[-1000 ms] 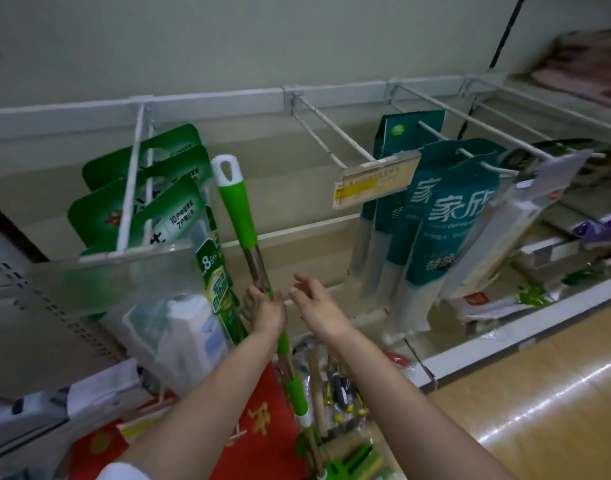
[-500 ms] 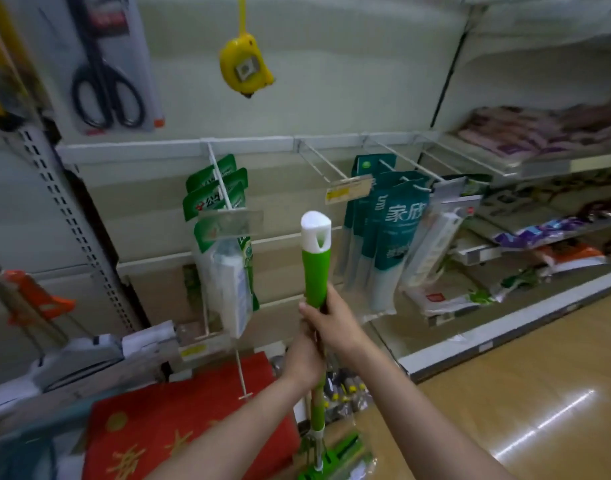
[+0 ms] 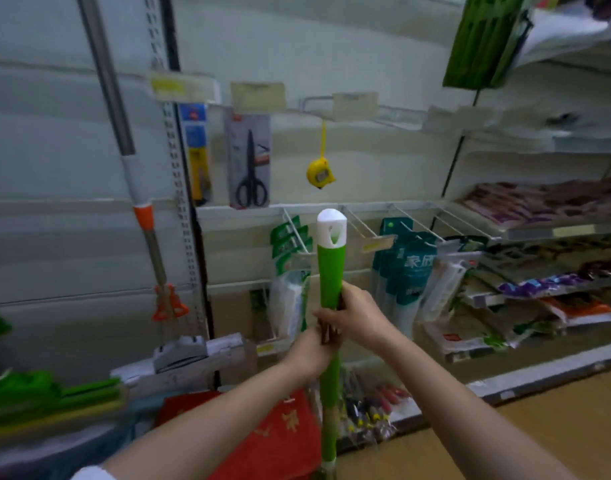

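Pale shelving panels (image 3: pixel 366 46) fill the back of a shop aisle, with a wooden floor (image 3: pixel 546 431) running off at the lower right. Tiered shelves (image 3: pixel 553 231) on the right carry flat packets, too blurred to read.

Standing upright in the middle of the view, close to the camera, is a green mop handle (image 3: pixel 329 271) with a white cap (image 3: pixel 331 223) (the cap has a hanging slot cut through it). Its lower end runs out of the bottom of the frame.

Against the left upright leans another mop (image 3: pixel 143 216), silver with an orange collar. A red cloth with gold characters (image 3: pixel 280 441) lies low behind the green handle, and teal packs (image 3: pixel 408 271) hang from wire hooks just right of it.

The right hand (image 3: pixel 359 317) is wrapped round the green handle at the foot of its thick upper grip, fingers curled tight. The left hand (image 3: pixel 311 355) grips the same handle just beneath, touching the right hand.

Higher up, a carded pair of black scissors (image 3: pixel 250 168) hangs on the panel, and near it a small yellow tape measure (image 3: pixel 319 173) dangles from a yellow strap.
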Tool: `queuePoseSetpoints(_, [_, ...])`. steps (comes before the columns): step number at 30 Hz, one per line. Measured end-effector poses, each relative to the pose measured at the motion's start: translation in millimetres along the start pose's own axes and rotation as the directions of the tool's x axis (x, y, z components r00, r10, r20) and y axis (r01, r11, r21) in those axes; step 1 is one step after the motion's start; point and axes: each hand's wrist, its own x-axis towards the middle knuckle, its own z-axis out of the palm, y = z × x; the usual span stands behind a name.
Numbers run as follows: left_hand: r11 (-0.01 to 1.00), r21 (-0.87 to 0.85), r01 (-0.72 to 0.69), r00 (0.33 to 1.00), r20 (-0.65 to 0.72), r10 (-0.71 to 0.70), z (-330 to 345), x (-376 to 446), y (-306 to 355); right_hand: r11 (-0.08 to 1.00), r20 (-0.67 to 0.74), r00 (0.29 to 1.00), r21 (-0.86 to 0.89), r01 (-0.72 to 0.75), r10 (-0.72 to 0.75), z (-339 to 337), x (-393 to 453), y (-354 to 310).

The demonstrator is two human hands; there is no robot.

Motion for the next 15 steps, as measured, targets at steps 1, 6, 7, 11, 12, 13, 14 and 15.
queuePoseSetpoints(1, [1.000, -0.001, -0.009, 1.000, -0.014, 0.009, -13.3, -6.4, 4.4, 1.000, -0.010, 1.000, -0.016, 0.015, -0.015, 0.5, 0.6, -14.4])
queuePoseSetpoints(6, [0.997, -0.018, 0.081, 0.993, -0.085, -0.082, -89.2, -46.4, 11.7, 0.995, -0.045, 0.994, -0.034, 0.094, -0.095, 19.3, 5.1, -90.7])
queuePoseSetpoints(7, [0.994, -0.036, 0.101, 0.990, -0.096, -0.104, -103.9, -53.9, 9.0, 0.994, -0.042, 0.994, -0.023, 0.104, -0.105, 25.2, 5.5, -104.8])
queuePoseSetpoints(11, [0.991, -0.076, 0.106, 0.984, -0.138, -0.115, -165.3, -85.8, -0.5, 0.982, -0.040, 0.982, 0.020, 0.186, -0.185, 48.0, 3.6, -164.2])
queuePoseSetpoints(12, [0.992, -0.092, 0.088, 0.984, -0.145, -0.101, -180.6, -95.6, -1.6, 0.976, -0.037, 0.976, 0.027, 0.217, -0.216, 53.9, 1.3, -179.2])
queuePoseSetpoints(13, [0.992, -0.111, 0.062, 0.984, -0.157, -0.080, -197.0, -107.2, -3.0, 0.968, -0.034, 0.968, 0.029, 0.248, -0.247, 60.7, -1.4, -196.9])
queuePoseSetpoints(14, [0.989, -0.144, 0.046, 0.984, -0.167, -0.070, -214.1, -118.8, -5.8, 0.961, -0.036, 0.961, 0.036, 0.275, -0.274, 68.0, -3.6, -215.3])
queuePoseSetpoints(15, [0.984, -0.176, 0.038, 0.983, -0.173, -0.069, -227.9, -129.1, -7.3, 0.954, -0.046, 0.955, 0.049, 0.294, -0.292, 72.9, -6.5, -231.4])
